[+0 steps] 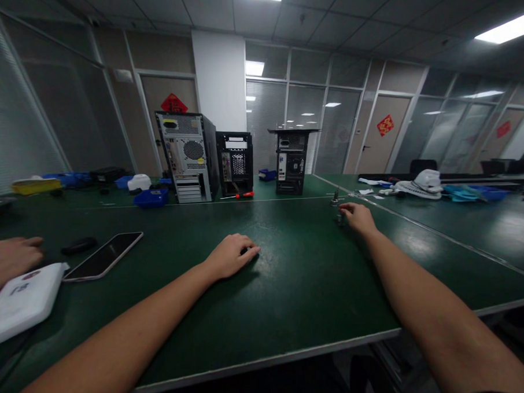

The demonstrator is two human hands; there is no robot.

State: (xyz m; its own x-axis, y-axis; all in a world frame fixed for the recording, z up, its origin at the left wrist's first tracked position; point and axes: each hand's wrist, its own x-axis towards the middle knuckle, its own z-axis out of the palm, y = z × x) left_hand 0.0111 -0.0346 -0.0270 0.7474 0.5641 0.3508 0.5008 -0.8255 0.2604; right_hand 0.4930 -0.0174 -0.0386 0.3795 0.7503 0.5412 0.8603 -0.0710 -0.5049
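My left hand [230, 256] rests low over the middle of the green table [292, 299]. Its fingers are curled in, with a bit of something dark showing between thumb and fingers, too small to name. Farther right, my right hand [358, 216] is closed in a pinch on a small shiny metal piece [340, 220] at the tabletop. A similar small metal piece [335, 197] stands upright just behind those fingertips. Whether the pinched piece touches the table I cannot tell.
Three computer cases [194, 159] stand at the back, with a red-handled screwdriver [244, 195] before them. At left lie a phone [106, 256], a dark oval object [79, 245], a white device [27, 299] and another person's hand [10, 259]. Blue trays [151, 198] sit behind.
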